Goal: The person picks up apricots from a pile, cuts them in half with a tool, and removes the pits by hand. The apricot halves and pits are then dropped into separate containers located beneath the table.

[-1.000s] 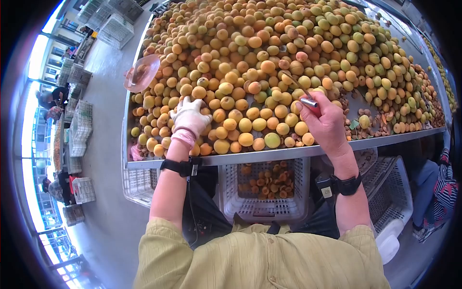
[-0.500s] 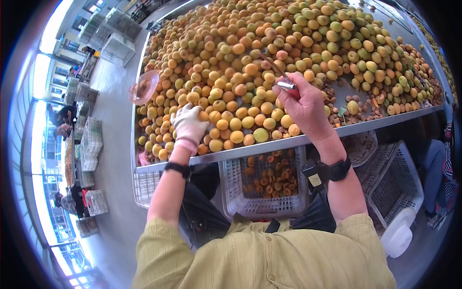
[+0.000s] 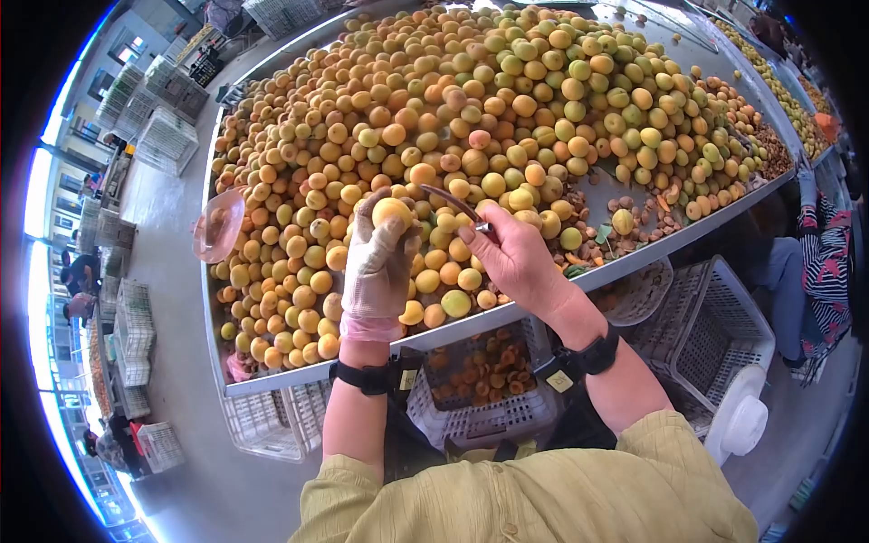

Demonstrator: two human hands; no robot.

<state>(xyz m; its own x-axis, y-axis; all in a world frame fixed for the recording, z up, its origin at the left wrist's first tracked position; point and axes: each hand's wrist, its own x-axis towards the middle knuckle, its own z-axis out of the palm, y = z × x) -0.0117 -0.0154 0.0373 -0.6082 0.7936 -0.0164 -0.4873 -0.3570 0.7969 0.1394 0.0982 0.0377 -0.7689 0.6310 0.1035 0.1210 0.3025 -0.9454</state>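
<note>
My gloved left hand (image 3: 378, 262) is raised over the near side of the fruit pile (image 3: 362, 118), its fingers wrapped round a yellow-orange apricot (image 3: 392, 213). To its right, my bare right hand (image 3: 514, 258) grips a small curved knife (image 3: 453, 199) by its handle. The blade points left, toward the held apricot, with a small gap between them. Whole apricots lie around and below both hands on the metal-edged table.
The table's metal rim (image 3: 507, 314) runs in front of me. Below it sits a crate (image 3: 480, 416) with halved fruit. An empty crate (image 3: 724, 335) and a white hat (image 3: 744, 421) are at right, near a person in patterned sleeves (image 3: 826, 271). A clear scoop (image 3: 218, 226) lies left.
My left hand has lifted from the pile with an apricot in it. My right hand has moved down and left with the knife, closer to my left hand. The view has shifted.
</note>
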